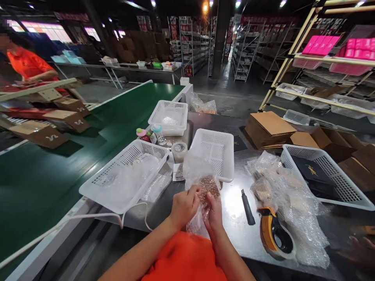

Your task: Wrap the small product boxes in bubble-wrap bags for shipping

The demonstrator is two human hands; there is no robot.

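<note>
My left hand (185, 205) pinches the left side of a clear bubble wrap bag (199, 166) at the table's front edge. On its right side, my right hand (213, 210) grips the same bag, thumb on top. A brownish item (210, 186) shows through the plastic between my hands; what it is cannot be made out. Just beyond the bag stands a white basket (227, 156). A small white label (177, 172) lies left of the bag. A black cutter (247, 207) and an orange tape dispenser (270, 230) lie to the right.
Bubble-wrapped items (293, 199) are heaped at right beside a basket with black pouches (331, 175). Flat cardboard (269, 128) is stacked behind. A basket of plastic bags (125, 179) stands at left, near a green conveyor (117, 121) carrying boxes. A person in orange (29, 64) is far left.
</note>
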